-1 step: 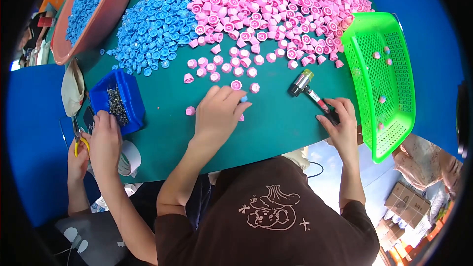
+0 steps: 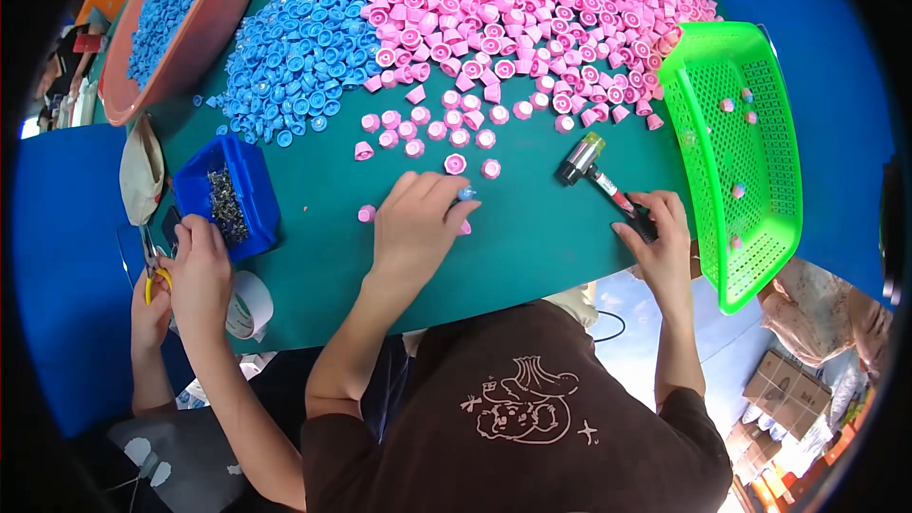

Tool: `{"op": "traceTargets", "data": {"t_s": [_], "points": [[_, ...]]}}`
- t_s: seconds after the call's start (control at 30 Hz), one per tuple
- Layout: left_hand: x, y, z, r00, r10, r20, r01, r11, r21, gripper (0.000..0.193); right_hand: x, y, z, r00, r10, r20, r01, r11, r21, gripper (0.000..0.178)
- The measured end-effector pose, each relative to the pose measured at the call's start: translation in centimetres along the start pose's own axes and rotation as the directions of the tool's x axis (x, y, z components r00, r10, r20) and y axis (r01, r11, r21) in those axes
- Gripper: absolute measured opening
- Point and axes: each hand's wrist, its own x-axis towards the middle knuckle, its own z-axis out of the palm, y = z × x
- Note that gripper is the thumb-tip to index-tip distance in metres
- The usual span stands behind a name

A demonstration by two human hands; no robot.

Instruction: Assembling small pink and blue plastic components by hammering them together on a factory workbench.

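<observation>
One head-cam view: left hand point(image 2: 418, 226) pinching a small blue cap point(image 2: 465, 194) near a pink cup point(image 2: 465, 227) over the green tabletop point(image 2: 537, 261), right hand point(image 2: 665, 239) holding a two-faced mallet point(image 2: 603, 182) by its handle, and imo fingertips low on the cap would keep it steadiest

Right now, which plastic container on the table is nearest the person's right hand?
The green basket, just beside the right hand; the blue bin and orange basin both stand far to the left.
</observation>
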Motion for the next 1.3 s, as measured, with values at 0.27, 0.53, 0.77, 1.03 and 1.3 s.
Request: {"op": "traceTargets", "data": {"t_s": [0.27,0.53,0.77,1.03,1.3], "points": [[-0.6,-0.4,-0.3,1.0,-0.022,-0.019,0.02,0.994,-0.108,0.024,-0.8,1.1,-0.3,0.98,0.198,0.017,-0.198,0.965,0.172,0.018],[1.6,-1.1,-0.6,0.972,0.031,-0.231,-0.063,0.989,-0.133,0.023,-0.8,0.4,-0.7,0.917,0.179,0.357,-0.365,0.74,0.565,0.022],[2.1,-1.3,-0.1,0.982,0.027,-0.188,-0.057,0.986,-0.159,0.022,-0.1,-1.7,0.6,0.945,0.122,0.303,-0.294,0.723,0.625,0.028],[1.8,-1.5,-0.8,0.984,-0.014,-0.176,-0.014,0.988,-0.154,0.031,0.8,-3.5,1.5,0.964,-0.148,0.221,0.03,0.886,0.462,0.038],[0.9,-2.6,-3.6,0.973,-0.078,-0.218,0.053,0.992,-0.116,0.035,2.5,-6.8,1.7,0.874,-0.408,0.264,0.363,0.909,0.205,0.044]]}}
